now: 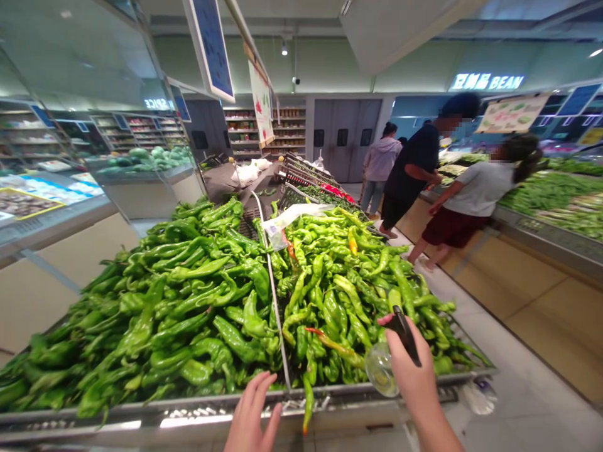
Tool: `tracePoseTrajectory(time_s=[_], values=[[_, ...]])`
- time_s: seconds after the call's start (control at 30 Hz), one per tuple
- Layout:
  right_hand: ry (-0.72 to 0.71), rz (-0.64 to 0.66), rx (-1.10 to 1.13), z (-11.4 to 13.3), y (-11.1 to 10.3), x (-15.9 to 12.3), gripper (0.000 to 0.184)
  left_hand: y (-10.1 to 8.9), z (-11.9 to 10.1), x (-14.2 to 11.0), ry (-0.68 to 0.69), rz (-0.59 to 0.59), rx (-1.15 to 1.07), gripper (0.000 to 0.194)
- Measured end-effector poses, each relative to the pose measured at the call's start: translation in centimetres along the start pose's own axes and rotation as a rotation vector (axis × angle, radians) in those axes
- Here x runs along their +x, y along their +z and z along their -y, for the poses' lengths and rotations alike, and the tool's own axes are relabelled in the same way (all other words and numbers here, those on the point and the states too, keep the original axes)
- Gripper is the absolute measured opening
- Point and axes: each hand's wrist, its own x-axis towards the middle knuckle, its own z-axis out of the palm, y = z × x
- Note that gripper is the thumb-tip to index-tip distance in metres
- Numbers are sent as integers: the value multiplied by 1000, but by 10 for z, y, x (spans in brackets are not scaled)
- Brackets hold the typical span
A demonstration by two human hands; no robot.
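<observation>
My right hand point(418, 376) is wrapped round the neck of a clear spray bottle point(380, 369) with a black trigger head. The bottle is over the front right of the display, with light green wrinkled peppers point(330, 307) behind it. Near the front rim point(188, 405), my left hand point(252, 411) is open, fingers stretched toward the darker green peppers point(188, 314). Whether it touches the rim I cannot tell. A thin white divider point(274, 295) separates the two heaps. One long pepper point(308, 402) hangs over the rim.
A clear plastic bag point(294, 216) lies atop the right heap. Another bag point(479, 395) hangs at the front right corner. Across the aisle point(471, 314), people point(409, 169) stand by a counter of greens point(560, 194). A mirrored panel point(94, 81) rises at left; signs point(214, 47) hang overhead.
</observation>
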Motion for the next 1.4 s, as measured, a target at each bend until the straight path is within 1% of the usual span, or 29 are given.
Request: tracePoseTrajectory(time_s=[0.07, 0.17, 0.23, 0.33, 0.43, 0.6, 0.7, 0.87, 0.93, 1.03, 1.13, 1.2, 1.3, 1.4], values=[[50, 30, -25, -2, 4, -2, 21, -1, 1, 0, 2, 8, 1, 45], [75, 157, -14, -1, 14, -13, 25, -4, 4, 0, 4, 21, -3, 45], [79, 256, 0, 1, 24, -26, 26, -6, 8, -1, 3, 28, -4, 45], [53, 393, 20, 4, 39, -49, 20, -11, 15, -1, 12, 39, -10, 45], [44, 462, 41, 0, 48, -70, 20, -19, 22, 0, 32, 56, -22, 45], [107, 426, -13, -13, 47, -99, 23, -34, 27, 8, 61, 79, -44, 44], [103, 393, -36, -20, 43, -118, 20, -39, 26, 13, 85, 102, -58, 43], [97, 208, -58, -31, 39, -147, 19, -45, 20, 13, 92, 130, -71, 41], [103, 175, -77, -34, 38, -154, 23, -46, 18, 11, 98, 145, -76, 41], [108, 199, -93, -33, 37, -163, 23, -47, 17, 6, 107, 168, -88, 40], [89, 288, -79, -30, 38, -173, 17, -47, 17, 0, 105, 193, -103, 41], [86, 321, -78, -30, 39, -179, 16, -47, 16, -3, 92, 206, -110, 40], [120, 272, -90, -40, 38, -184, 17, -47, 12, -9, 71, 223, -116, 41], [152, 169, -111, -56, 28, -181, 27, -46, 6, -12, 69, 238, -115, 43]])
